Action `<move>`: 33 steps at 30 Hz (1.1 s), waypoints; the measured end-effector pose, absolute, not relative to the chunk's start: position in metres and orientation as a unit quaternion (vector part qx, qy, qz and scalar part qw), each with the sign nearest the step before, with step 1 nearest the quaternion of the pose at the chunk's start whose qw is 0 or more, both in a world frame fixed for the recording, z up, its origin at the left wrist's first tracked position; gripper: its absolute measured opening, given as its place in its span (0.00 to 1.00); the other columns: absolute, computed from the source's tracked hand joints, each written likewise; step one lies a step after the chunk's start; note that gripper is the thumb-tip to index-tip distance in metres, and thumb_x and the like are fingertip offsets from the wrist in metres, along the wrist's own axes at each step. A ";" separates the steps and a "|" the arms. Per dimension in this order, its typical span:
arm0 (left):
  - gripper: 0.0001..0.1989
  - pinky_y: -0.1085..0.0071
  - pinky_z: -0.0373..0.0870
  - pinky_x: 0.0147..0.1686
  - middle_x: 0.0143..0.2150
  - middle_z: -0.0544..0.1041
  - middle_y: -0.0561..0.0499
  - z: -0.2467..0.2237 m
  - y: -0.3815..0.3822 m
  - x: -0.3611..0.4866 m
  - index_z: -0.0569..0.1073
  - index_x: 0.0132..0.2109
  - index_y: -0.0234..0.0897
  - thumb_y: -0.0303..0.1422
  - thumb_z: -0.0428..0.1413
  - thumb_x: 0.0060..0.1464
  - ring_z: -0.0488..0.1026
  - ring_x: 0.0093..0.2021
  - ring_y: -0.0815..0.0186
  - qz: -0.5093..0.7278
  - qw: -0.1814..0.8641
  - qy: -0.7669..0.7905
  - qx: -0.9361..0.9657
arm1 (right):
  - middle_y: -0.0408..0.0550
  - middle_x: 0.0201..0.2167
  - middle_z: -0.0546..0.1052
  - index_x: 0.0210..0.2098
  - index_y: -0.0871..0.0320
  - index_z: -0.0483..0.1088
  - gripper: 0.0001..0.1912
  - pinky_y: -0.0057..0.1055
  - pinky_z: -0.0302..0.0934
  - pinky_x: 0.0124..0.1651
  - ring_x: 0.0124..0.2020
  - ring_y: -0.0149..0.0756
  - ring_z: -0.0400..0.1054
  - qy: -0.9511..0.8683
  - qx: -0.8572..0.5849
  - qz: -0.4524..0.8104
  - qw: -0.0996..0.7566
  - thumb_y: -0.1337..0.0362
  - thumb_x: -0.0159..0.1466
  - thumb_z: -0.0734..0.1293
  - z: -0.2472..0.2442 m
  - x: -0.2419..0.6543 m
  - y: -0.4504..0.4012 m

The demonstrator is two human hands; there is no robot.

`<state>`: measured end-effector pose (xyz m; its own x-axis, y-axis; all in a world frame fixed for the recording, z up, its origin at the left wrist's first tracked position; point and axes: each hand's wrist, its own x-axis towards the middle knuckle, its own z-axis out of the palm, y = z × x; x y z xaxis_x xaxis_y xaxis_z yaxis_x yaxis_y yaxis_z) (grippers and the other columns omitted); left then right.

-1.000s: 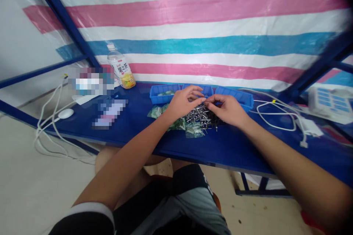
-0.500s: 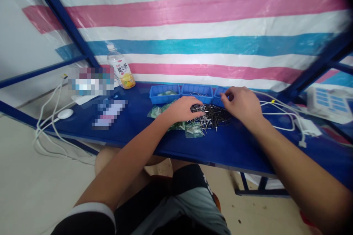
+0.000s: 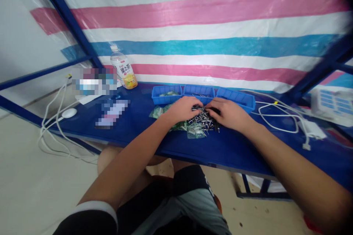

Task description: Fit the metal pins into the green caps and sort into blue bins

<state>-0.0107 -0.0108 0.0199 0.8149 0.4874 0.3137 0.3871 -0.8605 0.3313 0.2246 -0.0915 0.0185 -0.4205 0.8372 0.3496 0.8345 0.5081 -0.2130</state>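
Observation:
A loose pile of silver and black metal pins (image 3: 203,121) lies on the blue table (image 3: 234,147). My left hand (image 3: 186,109) rests at the pile's left edge, fingers curled; what they hold, if anything, is too small to tell. My right hand (image 3: 226,113) reaches onto the pile from the right, its fingertips bent close to the left ones, on something I cannot make out. Green plastic packets (image 3: 195,131) lie beside and under my left hand. Behind the pile stand a left blue bin (image 3: 167,99), a middle bin (image 3: 198,90) and a right bin (image 3: 239,97).
A drink bottle (image 3: 125,69) stands at the back left, near a blurred patch and a white oval device (image 3: 69,113) with cables. White cables and an adapter (image 3: 313,129) lie on the right, before a white-and-blue box (image 3: 333,104). Blue frame bars flank the table.
My right hand has moved left and down from the right bin to the pile, uncovering that bin. My left hand has stayed at the pile. The view has shifted slightly.

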 end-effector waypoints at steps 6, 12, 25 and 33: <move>0.13 0.59 0.75 0.55 0.52 0.85 0.44 0.020 -0.012 -0.010 0.82 0.52 0.39 0.34 0.55 0.67 0.81 0.51 0.55 0.205 0.122 0.236 0.942 | 0.48 0.32 0.82 0.38 0.51 0.78 0.16 0.37 0.62 0.34 0.31 0.43 0.75 -0.801 -0.561 -0.003 0.208 0.48 0.71 0.67 0.026 0.230 -0.095; 0.13 0.60 0.75 0.53 0.50 0.85 0.45 0.018 -0.010 -0.010 0.83 0.51 0.40 0.34 0.55 0.67 0.81 0.50 0.56 0.218 0.124 0.229 0.941 | 0.44 0.30 0.82 0.38 0.50 0.78 0.09 0.36 0.59 0.32 0.29 0.40 0.73 -0.817 -0.540 0.055 0.195 0.55 0.70 0.67 0.024 0.226 -0.097; 0.13 0.61 0.74 0.51 0.47 0.85 0.45 0.013 -0.009 -0.007 0.82 0.49 0.39 0.33 0.53 0.68 0.80 0.48 0.57 0.232 0.125 0.220 0.939 | 0.47 0.37 0.83 0.45 0.51 0.76 0.09 0.38 0.64 0.38 0.35 0.43 0.76 -0.847 -0.494 0.032 0.192 0.58 0.73 0.65 0.023 0.225 -0.101; 0.13 0.61 0.74 0.52 0.49 0.85 0.46 0.012 -0.009 -0.007 0.82 0.49 0.38 0.32 0.53 0.68 0.81 0.50 0.57 0.232 0.125 0.227 0.938 | 0.50 0.43 0.84 0.49 0.52 0.75 0.11 0.40 0.67 0.41 0.40 0.44 0.79 -0.876 -0.454 -0.001 0.163 0.60 0.75 0.61 0.016 0.227 -0.102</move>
<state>-0.0067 -0.0093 0.0122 0.7896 0.4839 0.3774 0.3677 -0.8654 0.3405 0.2274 -0.1018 0.0163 -0.5337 0.7954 0.2872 0.7960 0.5872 -0.1469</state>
